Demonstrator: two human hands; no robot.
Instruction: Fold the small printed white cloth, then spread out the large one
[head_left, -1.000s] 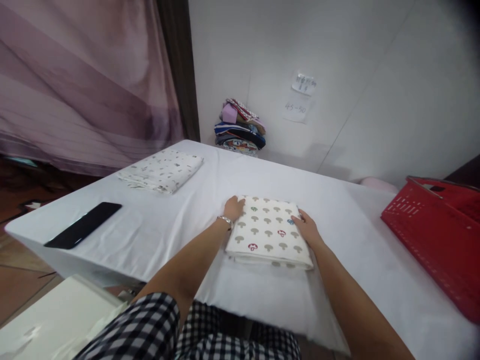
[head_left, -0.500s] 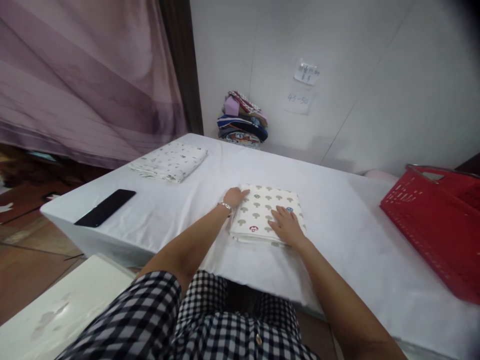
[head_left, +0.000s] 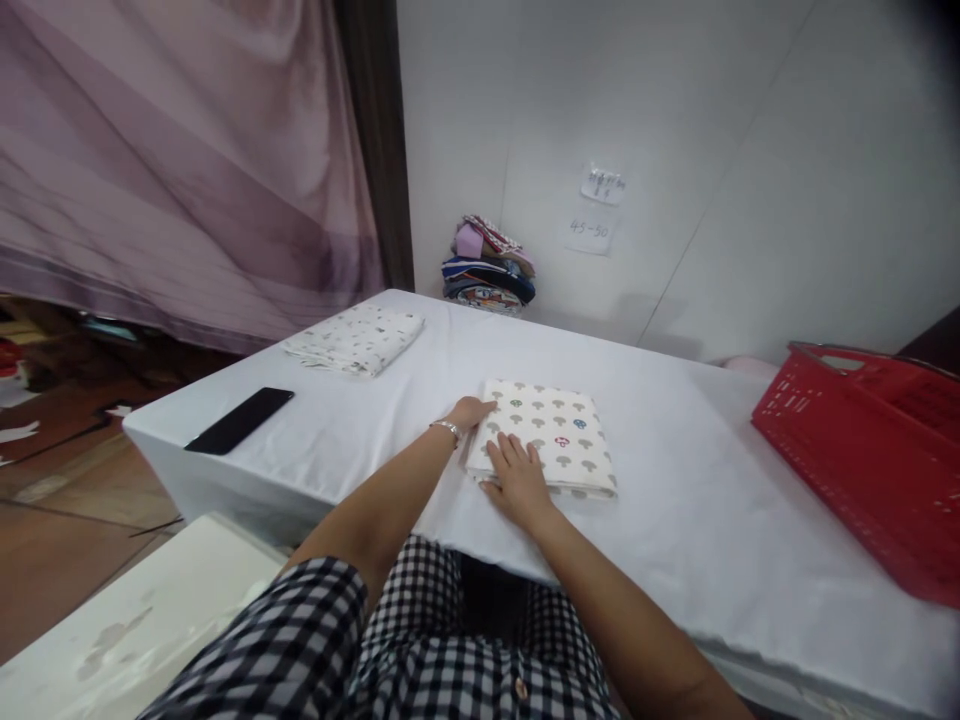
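Observation:
A folded cream cloth with a mushroom print (head_left: 551,440) lies on the white-covered table (head_left: 675,500). My left hand (head_left: 469,412), with a bracelet at the wrist, rests against the cloth's far-left edge, fingers loose. My right hand (head_left: 514,478) lies flat, palm down, on the cloth's near-left corner with fingers spread. Neither hand grips anything.
A second folded white printed cloth (head_left: 357,338) sits at the far left of the table, a black phone (head_left: 240,420) near the left edge. A pile of colourful folded fabrics (head_left: 487,268) lies by the wall. A red plastic basket (head_left: 870,450) stands at the right.
My right hand has slid from the cloth's right edge across its top to the near-left corner. The left hand stays at the cloth's left edge. The view has shifted slightly.

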